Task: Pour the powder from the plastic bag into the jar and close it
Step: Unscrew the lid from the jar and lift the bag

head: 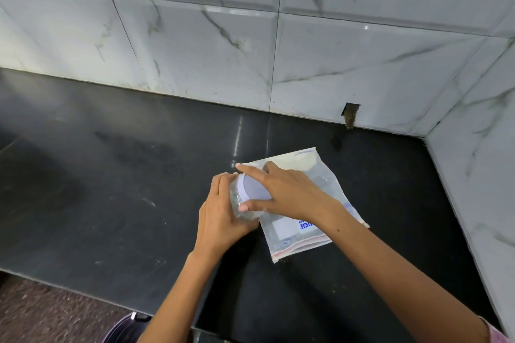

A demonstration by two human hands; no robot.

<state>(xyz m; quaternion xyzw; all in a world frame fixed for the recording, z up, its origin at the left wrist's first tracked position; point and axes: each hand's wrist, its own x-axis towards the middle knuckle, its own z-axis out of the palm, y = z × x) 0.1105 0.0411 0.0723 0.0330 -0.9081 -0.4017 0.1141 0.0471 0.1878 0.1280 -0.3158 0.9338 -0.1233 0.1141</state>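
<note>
Both bare forearms reach in from the near edge, the right one from about five o'clock, the left from six. Left hand [220, 211] wraps round the clear side of the jar [239, 203], fingers curled over its far wall. Right hand [281, 192] sits on the white lid [255, 186], thumb hooked on the near rim, forefinger stretched straight across the far rim toward ten o'clock, so it grips the lid from above. That lid is on the jar's mouth; whether it is fully screwed tight I cannot tell. Through the clear wall little shows, and I cannot make out any powder inside.

Just right of the jar, at about three o'clock from it and partly under the right wrist, the plastic bag [301, 228] lies flat on the black tabletop [111, 175]. It looks slack and empty. Its long axis runs from roughly five o'clock to eleven, the red zip strip at the near end, blue print showing by the wrist. Marble-patterned wall tiles [334, 50] close the far side and the right.
</note>
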